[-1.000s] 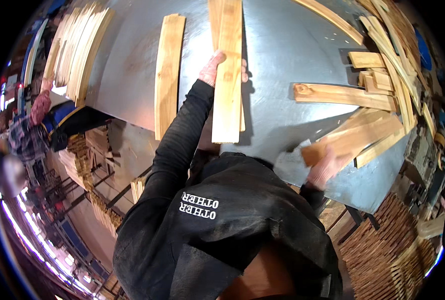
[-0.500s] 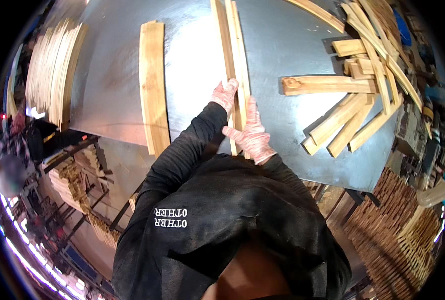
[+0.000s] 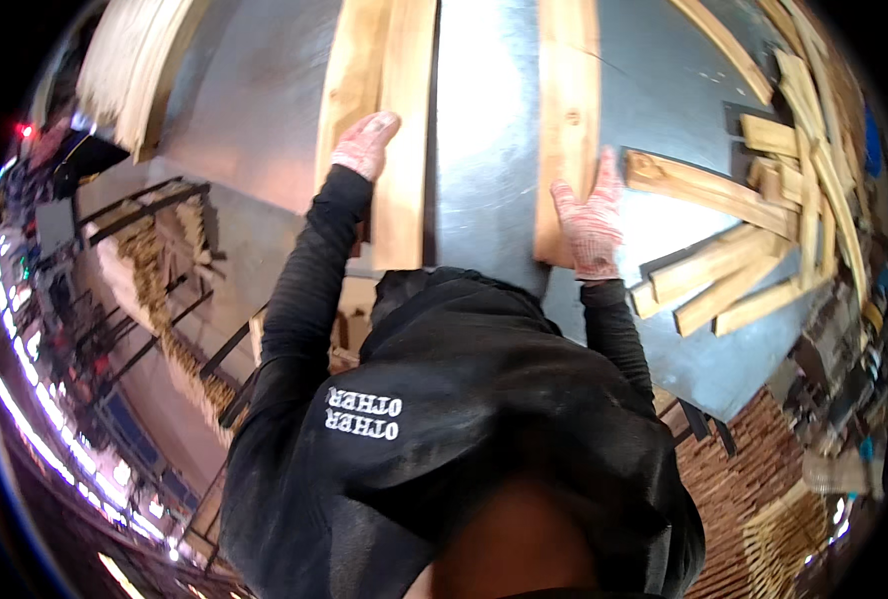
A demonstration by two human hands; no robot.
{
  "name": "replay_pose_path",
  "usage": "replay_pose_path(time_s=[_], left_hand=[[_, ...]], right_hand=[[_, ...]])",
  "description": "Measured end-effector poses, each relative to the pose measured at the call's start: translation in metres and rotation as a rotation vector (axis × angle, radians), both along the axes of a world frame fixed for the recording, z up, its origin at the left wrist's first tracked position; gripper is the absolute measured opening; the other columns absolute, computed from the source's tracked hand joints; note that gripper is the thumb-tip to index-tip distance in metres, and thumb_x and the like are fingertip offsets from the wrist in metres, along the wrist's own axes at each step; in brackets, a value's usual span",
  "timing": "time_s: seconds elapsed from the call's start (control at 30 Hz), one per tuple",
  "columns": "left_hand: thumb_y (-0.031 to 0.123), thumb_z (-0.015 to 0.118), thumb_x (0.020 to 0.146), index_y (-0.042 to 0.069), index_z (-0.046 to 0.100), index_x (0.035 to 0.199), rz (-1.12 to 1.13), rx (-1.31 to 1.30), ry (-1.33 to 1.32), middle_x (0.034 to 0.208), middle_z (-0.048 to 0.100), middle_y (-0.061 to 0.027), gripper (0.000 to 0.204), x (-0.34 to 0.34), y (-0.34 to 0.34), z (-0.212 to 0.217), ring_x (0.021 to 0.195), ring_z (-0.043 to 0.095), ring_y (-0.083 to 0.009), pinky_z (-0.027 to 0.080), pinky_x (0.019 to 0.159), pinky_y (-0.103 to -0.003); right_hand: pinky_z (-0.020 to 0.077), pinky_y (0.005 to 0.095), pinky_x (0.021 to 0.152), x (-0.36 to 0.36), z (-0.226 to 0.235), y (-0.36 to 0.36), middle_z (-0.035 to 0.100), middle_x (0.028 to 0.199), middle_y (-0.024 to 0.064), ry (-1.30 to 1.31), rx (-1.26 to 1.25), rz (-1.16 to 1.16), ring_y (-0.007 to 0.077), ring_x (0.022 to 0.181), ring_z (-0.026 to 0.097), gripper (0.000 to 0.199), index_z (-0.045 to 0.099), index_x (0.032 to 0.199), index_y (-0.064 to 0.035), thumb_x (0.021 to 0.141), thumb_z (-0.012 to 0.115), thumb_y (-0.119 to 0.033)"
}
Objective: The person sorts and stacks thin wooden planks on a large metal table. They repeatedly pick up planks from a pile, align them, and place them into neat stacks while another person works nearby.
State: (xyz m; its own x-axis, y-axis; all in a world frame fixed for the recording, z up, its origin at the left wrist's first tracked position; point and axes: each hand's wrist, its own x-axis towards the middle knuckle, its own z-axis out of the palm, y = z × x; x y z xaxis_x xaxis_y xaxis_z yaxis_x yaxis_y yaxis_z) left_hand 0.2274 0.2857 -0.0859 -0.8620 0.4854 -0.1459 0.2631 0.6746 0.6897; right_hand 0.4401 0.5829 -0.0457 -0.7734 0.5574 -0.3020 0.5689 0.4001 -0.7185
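Both my hands wear pinkish-white mottled knit gloves. My left hand (image 3: 367, 146) lies across the left edge of a pale wooden board (image 3: 404, 190), fingers stretched out over its top. A second board (image 3: 356, 60) lies alongside on the left, under or right beside that hand. My right hand (image 3: 592, 222) is against the right edge of another board (image 3: 568, 110), which has a small knot. Its thumb reaches onto the wood and its fingers point forward, spread from the thumb. Bare metal shows between the boards. The undersides of both hands are hidden.
A metal tabletop (image 3: 484, 170) bears the boards. Stacked slats (image 3: 134, 70) stand at its far left. At right lie a knotted board (image 3: 703, 190) and a jumbled pile of offcuts (image 3: 728, 270). More stacked wood (image 3: 733, 489) is below right, with a black rack (image 3: 149, 205) at left.
My hands have moved apart. One of the two middle boards now lies at left against the other board; one is at right. The whole view has shifted closer.
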Motion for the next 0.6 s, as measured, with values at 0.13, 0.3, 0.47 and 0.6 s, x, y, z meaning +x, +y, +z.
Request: replay_pose_path(time_s=[0.13, 0.3, 0.47, 0.6], left_hand=[[0.019, 0.070, 0.087, -0.005, 0.058, 0.125, 0.552, 0.732, -0.687, 0.112, 0.067, -0.0125, 0.046, 0.029, 0.033, 0.035, 0.108, 0.059, -0.0177, 0.045, 0.095, -0.030], [0.014, 0.072, 0.085, -0.006, 0.057, 0.124, 0.599, 0.534, -0.619, 0.104, 0.067, -0.0114, 0.047, 0.031, 0.042, 0.040, 0.096, 0.061, -0.0156, 0.049, 0.087, -0.027], [0.022, 0.071, 0.088, -0.004, 0.057, 0.126, 0.316, 0.388, -0.588, 0.113, 0.065, -0.0154, 0.049, 0.045, 0.074, 0.058, 0.105, 0.059, -0.0164, 0.047, 0.092, -0.028], [0.028, 0.067, 0.090, -0.005, 0.056, 0.127, -0.159, 0.417, -0.268, 0.117, 0.064, -0.0227, 0.051, 0.081, 0.116, 0.092, 0.114, 0.060, -0.0297, 0.045, 0.100, -0.035]], right_hand=[[0.0275, 0.0487, 0.114, -0.022, 0.038, -0.019, 0.022, 0.154, 0.0269, -0.320, 0.255, 0.178, 0.0419, 0.141, 0.027, 0.115, 0.010, 0.155, -0.0078, 0.070, 0.080, -0.044], [0.0323, 0.0484, 0.111, -0.017, 0.017, -0.012, 0.030, 0.149, 0.0280, -0.119, 0.210, 0.091, 0.0426, 0.135, 0.035, 0.106, 0.013, 0.154, -0.0066, 0.072, 0.078, -0.027], [0.0437, 0.0354, 0.100, -0.011, 0.013, -0.027, 0.051, 0.132, 0.0137, 0.247, -0.933, 0.017, 0.0224, 0.119, 0.050, 0.085, 0.021, 0.152, -0.0051, 0.083, 0.072, -0.013], [0.0494, 0.0308, 0.090, -0.013, -0.010, -0.040, 0.060, 0.117, 0.0075, 0.096, -0.998, 0.095, 0.0157, 0.105, 0.057, 0.060, 0.041, 0.141, -0.0025, 0.090, 0.069, -0.016]])
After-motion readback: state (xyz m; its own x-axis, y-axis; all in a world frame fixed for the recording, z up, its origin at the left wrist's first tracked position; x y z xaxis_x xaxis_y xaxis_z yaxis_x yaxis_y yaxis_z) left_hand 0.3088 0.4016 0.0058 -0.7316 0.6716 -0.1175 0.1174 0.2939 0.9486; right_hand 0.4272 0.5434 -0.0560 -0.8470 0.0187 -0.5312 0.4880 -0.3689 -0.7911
